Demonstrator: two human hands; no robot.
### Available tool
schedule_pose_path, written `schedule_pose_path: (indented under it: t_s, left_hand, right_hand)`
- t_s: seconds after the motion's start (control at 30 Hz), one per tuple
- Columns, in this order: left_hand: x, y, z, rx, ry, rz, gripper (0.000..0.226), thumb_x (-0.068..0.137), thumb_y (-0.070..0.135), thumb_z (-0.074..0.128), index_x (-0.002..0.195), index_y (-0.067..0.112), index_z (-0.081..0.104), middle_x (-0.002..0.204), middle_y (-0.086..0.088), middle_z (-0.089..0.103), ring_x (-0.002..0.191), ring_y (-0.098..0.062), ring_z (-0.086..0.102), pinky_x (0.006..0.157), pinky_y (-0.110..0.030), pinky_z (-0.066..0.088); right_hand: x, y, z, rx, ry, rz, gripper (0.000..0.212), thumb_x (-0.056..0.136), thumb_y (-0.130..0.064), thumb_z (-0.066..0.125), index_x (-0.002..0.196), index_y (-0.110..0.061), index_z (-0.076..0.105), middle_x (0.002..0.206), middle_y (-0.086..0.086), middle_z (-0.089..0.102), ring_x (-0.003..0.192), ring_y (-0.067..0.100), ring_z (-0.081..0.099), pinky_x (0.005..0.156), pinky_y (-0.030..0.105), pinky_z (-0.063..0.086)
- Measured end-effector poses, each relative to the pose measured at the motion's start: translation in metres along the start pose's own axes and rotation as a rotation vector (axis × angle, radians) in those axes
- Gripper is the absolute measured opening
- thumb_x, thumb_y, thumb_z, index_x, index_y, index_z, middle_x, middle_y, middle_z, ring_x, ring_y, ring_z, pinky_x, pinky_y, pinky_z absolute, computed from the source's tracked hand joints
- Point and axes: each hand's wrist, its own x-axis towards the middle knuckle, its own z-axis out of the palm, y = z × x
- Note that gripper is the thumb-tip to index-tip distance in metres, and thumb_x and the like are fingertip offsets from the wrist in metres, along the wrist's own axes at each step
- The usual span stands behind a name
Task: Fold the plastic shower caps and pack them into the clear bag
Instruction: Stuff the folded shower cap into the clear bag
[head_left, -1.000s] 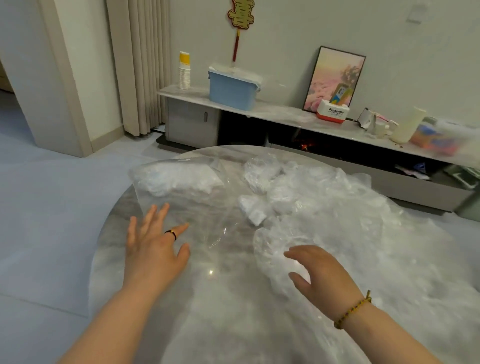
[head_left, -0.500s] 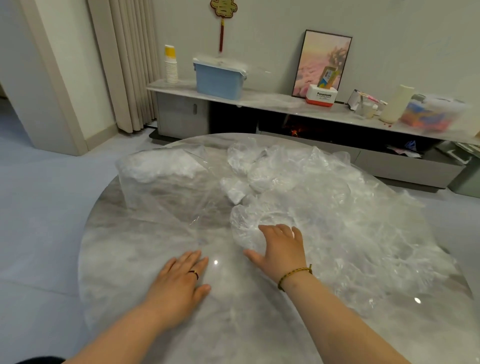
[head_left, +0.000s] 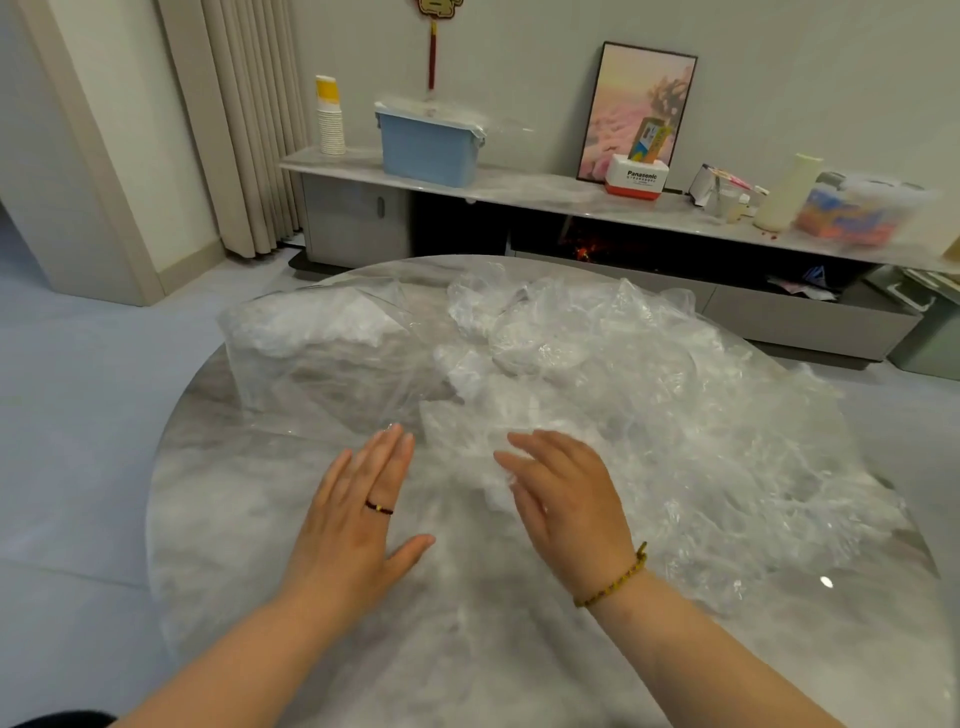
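Note:
A large heap of crumpled clear plastic shower caps covers the right and far half of the round marble table. At the far left lies the clear bag with white folded caps inside, its open side facing me. My left hand is flat and open over bare marble, fingers together, holding nothing. My right hand is open, fingers spread, resting on the near edge of one loose cap pulled out from the heap; it does not grip it.
Beyond the table a low TV cabinet carries a blue bin, stacked paper cups, a framed picture and a Panasonic box. Curtains hang at the back left. Bare marble lies in front of my hands.
My left hand moved forward and right toward the loose cap. My right hand slid back slightly and tilted onto the cap's near edge. The camera view shifted closer.

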Motion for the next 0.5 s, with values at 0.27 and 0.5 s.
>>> schedule_pose_path:
  t_s: [0.27, 0.5]
  left_hand:
    - [-0.046, 0.001, -0.006, 0.234, 0.0, 0.308, 0.035, 0.081, 0.015, 0.04, 0.092, 0.023, 0.072, 0.115, 0.0, 0.064, 0.13, -0.015, 0.034, 0.111, -0.033, 0.009]
    - [-0.075, 0.007, -0.019, 0.11, -0.364, 0.164, 0.047, 0.07, 0.021, 0.034, 0.091, 0.033, 0.074, 0.117, 0.018, 0.061, 0.108, -0.002, 0.06, 0.096, -0.014, 0.034]
  right_hand:
    - [-0.067, -0.056, -0.018, 0.094, -0.321, -0.265, 0.024, 0.088, -0.028, 0.039, 0.11, -0.022, 0.047, 0.105, -0.002, 0.069, 0.1, 0.011, 0.05, 0.088, 0.023, 0.043]
    - [-0.086, -0.057, -0.036, 0.005, -0.649, -0.055, 0.055, 0.04, -0.041, 0.068, 0.093, -0.028, 0.065, 0.092, -0.013, 0.07, 0.086, 0.005, 0.065, 0.077, 0.017, 0.052]
